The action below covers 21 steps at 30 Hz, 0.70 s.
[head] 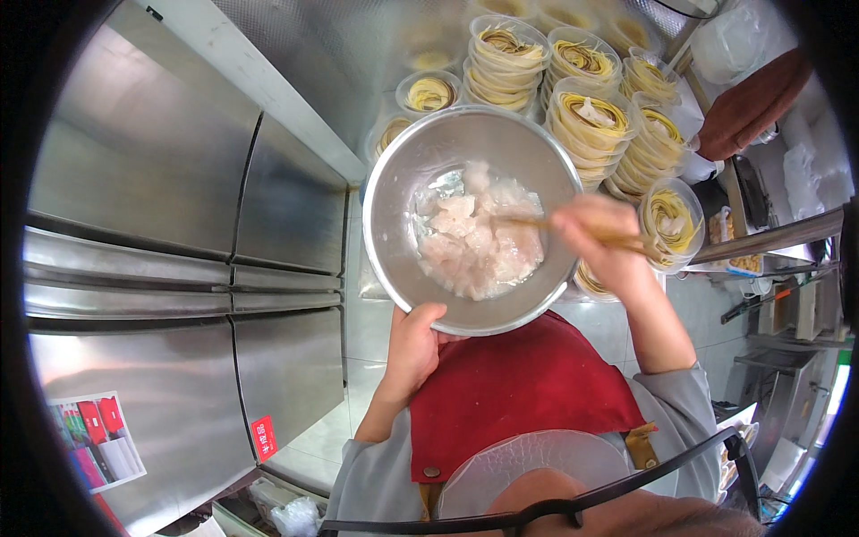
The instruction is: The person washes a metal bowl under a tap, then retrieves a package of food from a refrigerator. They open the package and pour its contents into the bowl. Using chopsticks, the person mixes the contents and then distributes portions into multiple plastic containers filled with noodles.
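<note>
A round stainless steel bowl [396, 268] is in front of my chest, its mouth facing up. Wet, pale pink slices of raw meat or fish [470, 248] lie in its bottom; which of the two I cannot tell. My left hand [416, 342] grips the bowl's near left rim, thumb over the edge. In my right hand [597, 235] are wooden chopsticks [523, 220], blurred, with their tips among the slices. This hand is over the bowl's right rim and is blurred too.
Beyond the bowl stand stacked clear plastic tubs [590, 127] of yellow and brown strips, some topped with a pale piece. Stainless steel cabinet doors [288, 201] line the left side. A shelf edge [765, 238] juts in from the right, near my right forearm.
</note>
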Available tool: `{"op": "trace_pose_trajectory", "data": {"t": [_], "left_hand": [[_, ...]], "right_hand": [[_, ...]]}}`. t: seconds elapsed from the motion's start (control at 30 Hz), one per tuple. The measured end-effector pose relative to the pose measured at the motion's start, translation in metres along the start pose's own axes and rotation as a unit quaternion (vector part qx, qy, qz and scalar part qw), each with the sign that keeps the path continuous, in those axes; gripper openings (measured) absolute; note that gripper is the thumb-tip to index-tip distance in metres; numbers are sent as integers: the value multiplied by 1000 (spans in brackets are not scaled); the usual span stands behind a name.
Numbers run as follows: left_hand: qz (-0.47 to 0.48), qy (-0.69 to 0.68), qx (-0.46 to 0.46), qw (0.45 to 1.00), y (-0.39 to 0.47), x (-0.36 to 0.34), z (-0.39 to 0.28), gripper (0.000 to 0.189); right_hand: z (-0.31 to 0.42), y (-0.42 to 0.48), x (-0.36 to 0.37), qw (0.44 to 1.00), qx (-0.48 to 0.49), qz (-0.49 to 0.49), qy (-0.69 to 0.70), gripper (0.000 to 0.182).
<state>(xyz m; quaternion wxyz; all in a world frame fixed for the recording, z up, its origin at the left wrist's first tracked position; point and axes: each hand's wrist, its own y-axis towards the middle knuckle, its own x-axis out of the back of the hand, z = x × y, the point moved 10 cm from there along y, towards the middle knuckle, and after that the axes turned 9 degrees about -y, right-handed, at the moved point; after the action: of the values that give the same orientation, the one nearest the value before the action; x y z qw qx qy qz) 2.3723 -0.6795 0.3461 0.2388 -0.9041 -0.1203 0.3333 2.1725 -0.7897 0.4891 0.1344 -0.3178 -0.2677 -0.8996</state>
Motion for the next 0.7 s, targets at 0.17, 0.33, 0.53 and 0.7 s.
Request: {"op": "trace_pose_trajectory", "data": {"t": [0.17,0.33,0.53,0.7], "left_hand": [[23,10,12,1000,0,-14,2,43],[27,21,17,999,0,-15,12,43],[37,28,20,999,-1,-23,16,42],[35,31,27,999,2,-14,20,44]], "right_hand": [[10,-19,-33,996,83,23,-26,5],[-7,-9,5,982,28,-176,-65,11],[-107,-31,-24,818,-279,-204,461,26],[-76,-56,9,901,-314,-173,245,25]]}}
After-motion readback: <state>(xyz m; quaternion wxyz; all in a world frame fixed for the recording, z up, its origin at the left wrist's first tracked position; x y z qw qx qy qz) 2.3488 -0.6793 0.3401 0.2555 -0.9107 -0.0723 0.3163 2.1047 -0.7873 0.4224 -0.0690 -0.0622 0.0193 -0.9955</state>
